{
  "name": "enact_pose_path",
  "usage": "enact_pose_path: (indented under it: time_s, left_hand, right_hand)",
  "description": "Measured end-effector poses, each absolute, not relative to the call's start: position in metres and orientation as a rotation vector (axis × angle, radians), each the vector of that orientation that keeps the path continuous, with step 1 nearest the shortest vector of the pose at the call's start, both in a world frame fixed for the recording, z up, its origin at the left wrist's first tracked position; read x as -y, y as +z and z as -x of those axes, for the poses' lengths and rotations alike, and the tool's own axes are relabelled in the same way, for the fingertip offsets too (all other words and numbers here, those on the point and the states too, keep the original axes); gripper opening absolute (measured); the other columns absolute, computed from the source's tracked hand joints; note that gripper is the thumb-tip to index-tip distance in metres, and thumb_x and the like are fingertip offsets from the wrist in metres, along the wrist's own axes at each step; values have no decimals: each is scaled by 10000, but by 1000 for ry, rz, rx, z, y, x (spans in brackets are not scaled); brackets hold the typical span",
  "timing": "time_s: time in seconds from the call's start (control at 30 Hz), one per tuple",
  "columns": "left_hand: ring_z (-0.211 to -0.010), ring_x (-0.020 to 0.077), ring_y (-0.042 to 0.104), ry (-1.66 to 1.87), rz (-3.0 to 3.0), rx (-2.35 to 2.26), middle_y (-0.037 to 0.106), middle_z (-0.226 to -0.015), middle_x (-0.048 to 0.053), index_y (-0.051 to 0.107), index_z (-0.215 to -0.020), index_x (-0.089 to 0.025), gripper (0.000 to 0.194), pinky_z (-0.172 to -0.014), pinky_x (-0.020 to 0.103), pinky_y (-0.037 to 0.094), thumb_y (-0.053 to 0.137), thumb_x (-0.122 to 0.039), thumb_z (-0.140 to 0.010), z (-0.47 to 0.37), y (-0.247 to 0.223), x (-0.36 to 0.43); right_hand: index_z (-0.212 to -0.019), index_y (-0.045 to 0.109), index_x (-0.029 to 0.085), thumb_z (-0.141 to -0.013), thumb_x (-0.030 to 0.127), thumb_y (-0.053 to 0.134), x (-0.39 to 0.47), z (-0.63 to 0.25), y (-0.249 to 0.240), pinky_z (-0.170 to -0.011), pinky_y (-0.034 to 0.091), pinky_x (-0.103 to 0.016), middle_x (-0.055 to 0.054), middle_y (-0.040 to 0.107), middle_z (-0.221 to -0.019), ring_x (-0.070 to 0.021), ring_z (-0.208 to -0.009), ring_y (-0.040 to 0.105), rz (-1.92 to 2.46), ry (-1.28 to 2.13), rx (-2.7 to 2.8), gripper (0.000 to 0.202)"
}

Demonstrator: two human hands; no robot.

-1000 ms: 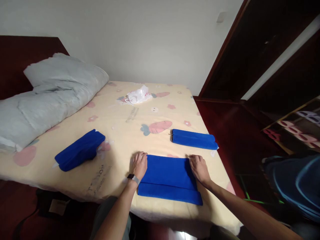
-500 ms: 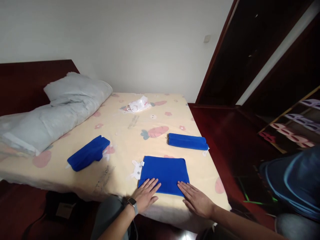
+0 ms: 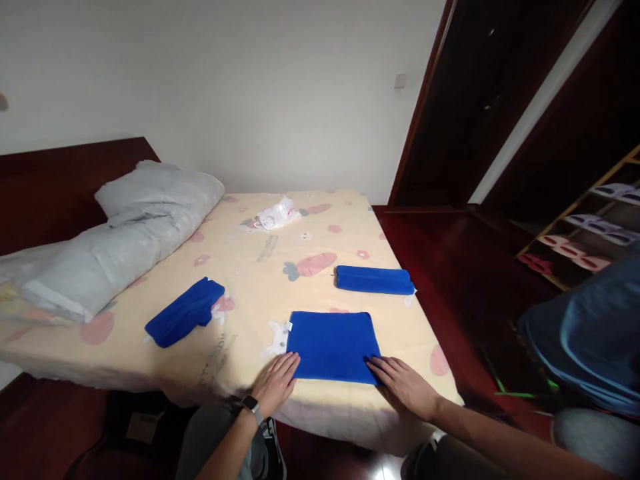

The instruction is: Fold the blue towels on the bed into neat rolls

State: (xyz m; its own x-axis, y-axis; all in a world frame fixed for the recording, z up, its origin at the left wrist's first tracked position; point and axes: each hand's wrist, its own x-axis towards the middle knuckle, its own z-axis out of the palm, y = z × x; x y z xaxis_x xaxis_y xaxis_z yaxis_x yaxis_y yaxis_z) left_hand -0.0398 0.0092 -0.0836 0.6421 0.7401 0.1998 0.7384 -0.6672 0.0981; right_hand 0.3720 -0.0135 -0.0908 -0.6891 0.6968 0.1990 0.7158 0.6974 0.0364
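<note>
A flat blue cloth (image 3: 333, 347), folded into a rectangle with a small white tag, lies at the bed's near edge. My left hand (image 3: 277, 381) rests at its lower left edge, fingers stretched out and touching the border. At the lower right edge, my right hand (image 3: 406, 387) has its fingers extended over the cloth's side, slightly bent. Neither hand lifts the fabric. Beyond it to the right is a rolled blue cloth (image 3: 375, 280), and off to the left a narrow folded blue cloth (image 3: 185, 312) lies at a slant.
The bed (image 3: 250, 280) has a cream sheet with carrot and rabbit prints. A grey quilt (image 3: 150, 213) is heaped at the left, and a crumpled white plastic bag (image 3: 276, 215) lies at the back. A slipper rack (image 3: 575, 247) and a blue draped item (image 3: 585, 333) stand right.
My hands have slid outward from the cloth's lower part toward its left and right edges. The cloth stays flat in place; the camera view has shifted slightly.
</note>
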Motion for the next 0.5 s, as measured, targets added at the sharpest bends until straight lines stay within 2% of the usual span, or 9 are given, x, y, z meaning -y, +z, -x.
enact_pose_path:
  time_s: [0.1, 0.17, 0.23, 0.3, 0.4, 0.5]
  left_hand:
    - [-1303, 220, 541, 402, -2691, -1267, 578, -1429, 29, 440, -1468, -276, 630, -1123, 415, 440, 500, -122, -861, 39, -84, -14]
    - [-1263, 207, 571, 459, -2506, -1294, 614, -1382, 19, 511, -1400, -281, 646, -1101, 388, 463, 508, -77, -787, 40, -82, -18]
    - [-1200, 190, 611, 531, -2275, -1332, 654, -1315, 15, 572, -1310, -283, 584, -1047, 341, 500, 511, -75, -768, 41, -78, -22]
    - [-1139, 181, 637, 603, -2074, -1345, 681, -1243, 15, 613, -1218, -282, 456, -1002, 314, 513, 520, -116, -805, 42, -74, -26]
    - [-992, 180, 664, 688, -1894, -1352, 696, -1108, 23, 634, -1143, -270, 280, -918, 313, 532, 525, -248, -886, 41, -73, -31]
    - [-821, 171, 650, 757, -1759, -1414, 664, -928, 15, 597, -1176, -250, 296, -781, 299, 548, 503, -380, -928, 37, -79, -36]
  right_hand:
    - [-1426, 494, 165, -982, 198, 407, 10, -373, -94, -921, 548, -463, -141, 657, -1274, -288, -1067, 651, 1180, -91, 2716, 454]
    - [-1418, 494, 186, -965, 152, 379, 10, -375, -92, -936, 541, -442, -131, 677, -1230, -269, -1058, 656, 1224, 78, 2660, 468]
    - [-1404, 491, 201, -961, 178, 390, 10, -377, -86, -966, 523, -417, -122, 672, -1234, -254, -1091, 645, 1309, 346, 2541, 455]
    - [-1343, 516, 220, -962, 278, 428, 10, -376, -79, -953, 520, -391, -107, 672, -1226, -245, -1078, 645, 1418, 645, 2342, 395]
    - [-1149, 579, 245, -937, 398, 452, 5, -372, -74, -863, 530, -354, -62, 717, -1074, -231, -936, 667, 1558, 977, 1983, 291]
    - [-1052, 597, 245, -889, 451, 464, -6, -369, -80, -910, 507, -366, -48, 729, -1027, -245, -954, 667, 1656, 1100, 1723, 295]
